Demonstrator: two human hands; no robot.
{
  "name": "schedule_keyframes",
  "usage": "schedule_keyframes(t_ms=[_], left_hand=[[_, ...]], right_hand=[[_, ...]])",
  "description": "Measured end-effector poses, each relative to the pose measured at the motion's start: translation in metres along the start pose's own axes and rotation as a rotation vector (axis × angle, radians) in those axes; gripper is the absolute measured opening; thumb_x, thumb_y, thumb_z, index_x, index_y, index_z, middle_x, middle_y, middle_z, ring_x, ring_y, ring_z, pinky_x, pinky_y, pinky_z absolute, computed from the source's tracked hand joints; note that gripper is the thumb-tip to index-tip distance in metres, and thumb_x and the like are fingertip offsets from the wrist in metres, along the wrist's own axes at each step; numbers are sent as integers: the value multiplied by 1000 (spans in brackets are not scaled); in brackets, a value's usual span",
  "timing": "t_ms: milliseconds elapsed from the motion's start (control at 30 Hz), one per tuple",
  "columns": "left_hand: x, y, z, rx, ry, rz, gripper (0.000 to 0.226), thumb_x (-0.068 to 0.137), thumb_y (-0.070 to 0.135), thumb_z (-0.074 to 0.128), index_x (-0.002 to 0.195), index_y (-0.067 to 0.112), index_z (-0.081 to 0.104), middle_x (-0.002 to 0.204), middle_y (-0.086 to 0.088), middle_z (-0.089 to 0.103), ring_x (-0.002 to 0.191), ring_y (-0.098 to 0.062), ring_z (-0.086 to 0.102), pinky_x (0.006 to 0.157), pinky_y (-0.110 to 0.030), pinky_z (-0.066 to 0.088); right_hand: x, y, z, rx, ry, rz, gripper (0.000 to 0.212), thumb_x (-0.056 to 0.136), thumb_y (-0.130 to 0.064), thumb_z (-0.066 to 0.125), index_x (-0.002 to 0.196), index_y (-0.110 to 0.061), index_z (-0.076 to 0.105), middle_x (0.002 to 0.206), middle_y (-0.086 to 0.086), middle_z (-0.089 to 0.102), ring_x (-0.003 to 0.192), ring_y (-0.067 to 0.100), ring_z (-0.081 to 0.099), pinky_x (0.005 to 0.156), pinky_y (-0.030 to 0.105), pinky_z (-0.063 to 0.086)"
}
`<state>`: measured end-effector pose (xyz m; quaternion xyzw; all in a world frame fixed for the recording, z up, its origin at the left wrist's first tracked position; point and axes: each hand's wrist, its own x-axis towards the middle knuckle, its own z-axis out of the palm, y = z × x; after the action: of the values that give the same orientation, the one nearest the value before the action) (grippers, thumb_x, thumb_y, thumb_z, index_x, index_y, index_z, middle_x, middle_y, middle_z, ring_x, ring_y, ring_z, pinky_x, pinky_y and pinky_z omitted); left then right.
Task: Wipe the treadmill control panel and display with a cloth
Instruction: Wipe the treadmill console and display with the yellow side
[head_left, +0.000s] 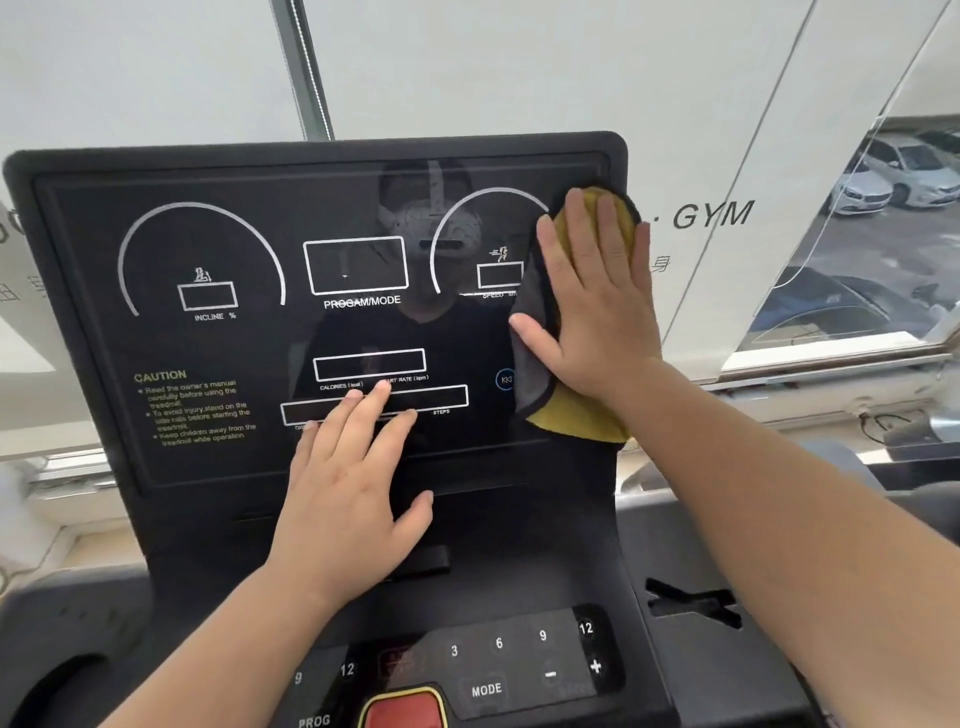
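The soft yellow-and-grey microfibre cloth (540, 332) lies pinned flat under the right hand (597, 296), against the right edge of the treadmill's glossy black display panel (249, 338). That grip is fully splayed, pressing with palm and fingers, not pinching. The cloth looks light and limp, so broad palm pressure should carry it best; loose corners hang below the palm. The left hand (348, 499), open and empty, rests flat on the panel's lower middle, below and left of the cloth.
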<state>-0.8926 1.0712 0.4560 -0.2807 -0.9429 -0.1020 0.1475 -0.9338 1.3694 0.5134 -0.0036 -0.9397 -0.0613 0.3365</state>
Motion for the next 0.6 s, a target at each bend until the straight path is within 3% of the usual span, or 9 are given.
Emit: schedule_keyframes(t_ms=[100, 233, 333, 433, 600], left_hand=[[1, 2, 1, 10, 12, 3, 74, 77, 57, 52, 141, 19, 54, 158, -9, 41, 145, -34, 36, 113, -63, 34], [6, -3, -1, 17, 67, 37, 71, 77, 54, 58, 138, 17, 58, 151, -12, 47, 137, -38, 44, 110, -63, 36], [6, -1, 0, -5, 129, 60, 68, 76, 49, 64, 134, 15, 61, 147, -14, 50, 133, -40, 48, 106, -60, 39], [-7, 6, 7, -29, 157, 87, 65, 74, 45, 69, 131, 13, 63, 147, -15, 50, 133, -40, 48, 105, -58, 40], [-44, 8, 20, -77, 84, 88, 63, 75, 47, 64, 128, 14, 65, 146, -14, 52, 133, -40, 48, 106, -57, 40]], right_hand=[[-15, -30, 5, 46, -41, 83, 90, 97, -67, 38, 165, -15, 9, 173, 14, 1, 159, 37, -1, 126, 60, -2], [-91, -58, 29, 61, -96, -109, 88, 96, -64, 48, 165, -19, 14, 173, 9, 3, 160, 33, 2, 127, 57, -2], [-142, -68, 45, 76, -146, -77, 89, 96, -63, 47, 165, -22, 6, 173, 5, -1, 160, 30, -3, 127, 56, -6], [-178, -74, 49, 70, -258, -39, 94, 96, -64, 45, 165, -22, -3, 173, 5, -13, 159, 29, -13, 126, 52, -13], [-225, -75, 36, 145, -526, 12, 93, 97, -69, 34, 162, -23, -14, 169, 5, -26, 157, 29, -23, 127, 52, -10]])
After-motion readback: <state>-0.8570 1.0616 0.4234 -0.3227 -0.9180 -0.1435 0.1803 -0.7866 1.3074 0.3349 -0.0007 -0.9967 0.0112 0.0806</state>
